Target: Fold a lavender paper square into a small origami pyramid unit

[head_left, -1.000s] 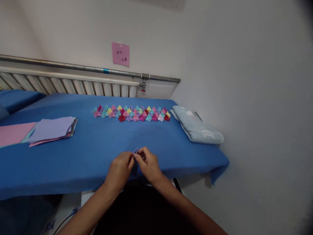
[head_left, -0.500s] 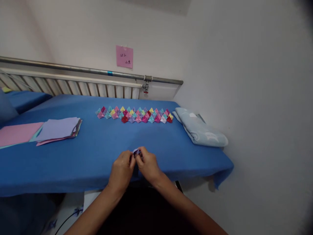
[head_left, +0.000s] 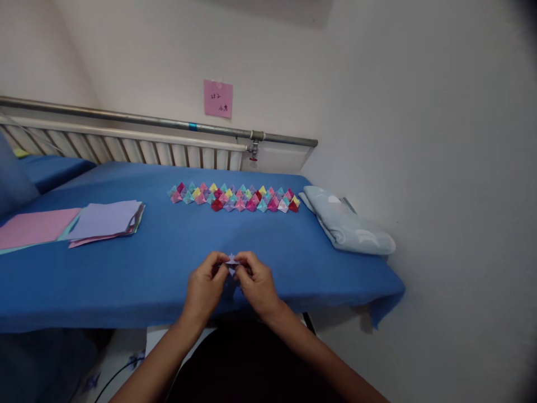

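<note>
Between my two hands is a small folded piece of light purple paper [head_left: 232, 261], its points showing above and below my fingertips. My left hand [head_left: 206, 282] pinches its left side with thumb and fingers. On the other side my right hand [head_left: 257, 281] grips it the same way; parts of the paper are hidden by the fingers. Beyond them, rows of small folded paper pieces [head_left: 239, 200] in pink, red, teal, yellow and purple stand on the blue cloth [head_left: 176, 240]. At the left lies a stack of paper sheets [head_left: 107, 218], a light purple one on top.
Pink paper [head_left: 39, 226] lies beside the stack. A folded pale green blanket [head_left: 350, 221] sits at the right end of the cloth, near the wall. Behind run a radiator [head_left: 163, 151] and a metal pipe [head_left: 138, 121]. A pink note [head_left: 218, 99] hangs on the wall.
The purple paper has turned between my fingers and now shows points above and below. My left fingers have shifted from a closer, bunched grip to a pinch at its side.
</note>
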The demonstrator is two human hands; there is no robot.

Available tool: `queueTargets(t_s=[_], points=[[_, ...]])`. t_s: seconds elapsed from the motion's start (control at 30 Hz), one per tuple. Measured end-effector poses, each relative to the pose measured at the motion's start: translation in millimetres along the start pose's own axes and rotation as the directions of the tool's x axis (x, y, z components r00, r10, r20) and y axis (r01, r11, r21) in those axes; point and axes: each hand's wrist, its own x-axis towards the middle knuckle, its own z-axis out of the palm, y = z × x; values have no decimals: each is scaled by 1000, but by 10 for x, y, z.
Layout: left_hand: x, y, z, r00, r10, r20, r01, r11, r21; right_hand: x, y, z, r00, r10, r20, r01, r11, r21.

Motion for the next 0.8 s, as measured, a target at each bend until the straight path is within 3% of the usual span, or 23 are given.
queueTargets(t_s=[0.13,0.27,0.4,0.53,0.67,0.8], points=[[2,25,-58,977,-202,70,214,926,-312,-27,-35,-15,1000,28,9,-29,990,139],[-23,75,-125,929,-321,184,370,818,-442,-68,-65,-28,1000,1,-11,0,985,172],[-61,110,-157,937,-301,177,349,818,-458,-119,-133,-58,1000,-12,6,10,980,197],[-107,158,-178,965,-224,140,262,879,-399,-118,-240,-101,992,116,46,-125,929,348],[-152,181,-188,975,-160,155,204,922,-329,-99,-305,-122,978,162,130,-193,937,290],[-177,152,-169,968,-173,184,226,918,-327,-130,-309,-123,987,139,83,-156,952,262]])
